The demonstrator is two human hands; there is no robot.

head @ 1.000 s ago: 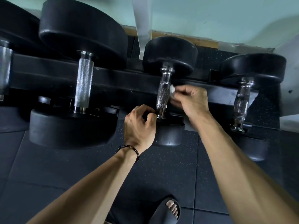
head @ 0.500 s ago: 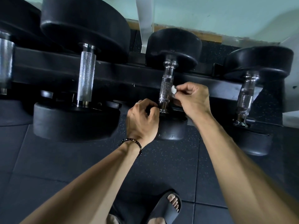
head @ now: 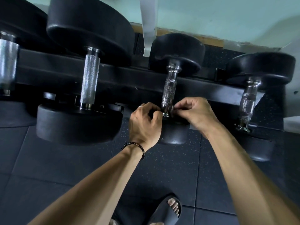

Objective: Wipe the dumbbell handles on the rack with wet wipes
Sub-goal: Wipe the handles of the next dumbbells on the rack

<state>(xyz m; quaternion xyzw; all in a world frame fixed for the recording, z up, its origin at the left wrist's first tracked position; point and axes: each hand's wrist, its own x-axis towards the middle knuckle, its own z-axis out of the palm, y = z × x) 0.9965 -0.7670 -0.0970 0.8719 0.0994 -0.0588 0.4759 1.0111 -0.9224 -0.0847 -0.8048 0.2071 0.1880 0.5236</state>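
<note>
A small black dumbbell with a chrome knurled handle [head: 169, 90] lies across the black rack [head: 129, 78] in the middle. My right hand [head: 194, 112] pinches a small white wet wipe [head: 172, 109] against the handle's near end; only a sliver of the wipe shows. My left hand [head: 144, 124], with curled fingers, meets that same near end from the left, fingertips at the collar. Whether it holds part of the wipe is hidden.
A large dumbbell [head: 90, 83] sits to the left and another small dumbbell [head: 248, 101] to the right on the rack. A further chrome handle [head: 7, 62] is at the far left. Dark rubber floor tiles [head: 65, 168] lie below, with my sandalled foot [head: 168, 210] near the bottom.
My right hand slid the wipe down the handle from its middle to the near end. My left hand stayed at the near collar. The view shifted slightly.
</note>
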